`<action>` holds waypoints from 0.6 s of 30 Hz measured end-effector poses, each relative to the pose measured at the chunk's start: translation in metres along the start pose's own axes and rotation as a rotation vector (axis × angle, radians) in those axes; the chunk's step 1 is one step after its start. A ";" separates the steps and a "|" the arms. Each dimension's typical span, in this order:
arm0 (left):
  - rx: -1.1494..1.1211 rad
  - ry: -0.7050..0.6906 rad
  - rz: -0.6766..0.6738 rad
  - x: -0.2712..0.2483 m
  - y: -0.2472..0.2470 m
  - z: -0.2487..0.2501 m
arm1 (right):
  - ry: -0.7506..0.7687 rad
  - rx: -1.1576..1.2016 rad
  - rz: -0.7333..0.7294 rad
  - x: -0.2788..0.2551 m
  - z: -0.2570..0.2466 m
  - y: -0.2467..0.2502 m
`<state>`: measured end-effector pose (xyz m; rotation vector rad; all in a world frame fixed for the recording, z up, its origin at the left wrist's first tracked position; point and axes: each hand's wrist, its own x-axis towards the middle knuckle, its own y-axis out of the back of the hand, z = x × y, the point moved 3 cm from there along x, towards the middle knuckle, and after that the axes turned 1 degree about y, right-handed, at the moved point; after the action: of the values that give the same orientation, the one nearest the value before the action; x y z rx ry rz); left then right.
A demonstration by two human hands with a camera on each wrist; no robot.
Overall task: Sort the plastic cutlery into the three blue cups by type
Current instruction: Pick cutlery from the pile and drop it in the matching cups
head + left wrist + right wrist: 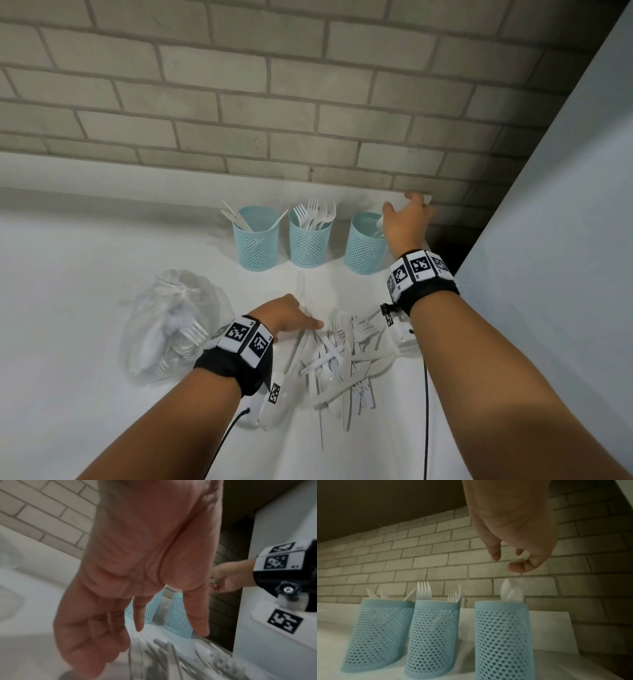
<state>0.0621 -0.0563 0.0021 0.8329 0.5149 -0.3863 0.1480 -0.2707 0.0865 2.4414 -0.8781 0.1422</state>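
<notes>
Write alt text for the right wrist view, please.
A right hand hovers with loosely curled fingers over the right blue mesh cup, which holds white spoons. The middle cup holds forks, the left cup knives.

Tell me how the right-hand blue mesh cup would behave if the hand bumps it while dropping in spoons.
The right cup is tall, narrow and perforated, so it is probably light and apt to slide or tip on the smooth white table. Only a few spoons stand in it, leaning at its rim, so they likely add little ballast. The right hand hovers directly above, so a knock at the rim seems the main risk.
</notes>
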 end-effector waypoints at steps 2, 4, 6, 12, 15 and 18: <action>0.074 0.000 0.020 -0.001 -0.001 0.000 | 0.098 0.006 0.077 -0.011 -0.016 0.008; 0.132 -0.002 0.039 -0.003 -0.003 0.000 | 0.169 0.053 -0.044 -0.018 -0.031 0.012; 0.155 0.003 0.062 -0.003 -0.006 0.000 | 0.121 -0.117 -0.482 -0.030 -0.038 0.008; 0.181 0.002 0.185 0.009 -0.010 -0.001 | -0.131 -0.940 -0.995 -0.058 0.006 0.019; 0.235 -0.019 0.236 0.017 -0.012 0.001 | -0.207 -1.139 -0.981 -0.063 0.027 0.034; 0.244 -0.019 0.263 0.024 -0.016 0.003 | -0.279 -1.170 -0.968 -0.074 0.042 0.048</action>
<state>0.0741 -0.0715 -0.0196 1.1176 0.3383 -0.2161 0.0574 -0.2823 0.0525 1.4886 0.2293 -0.8294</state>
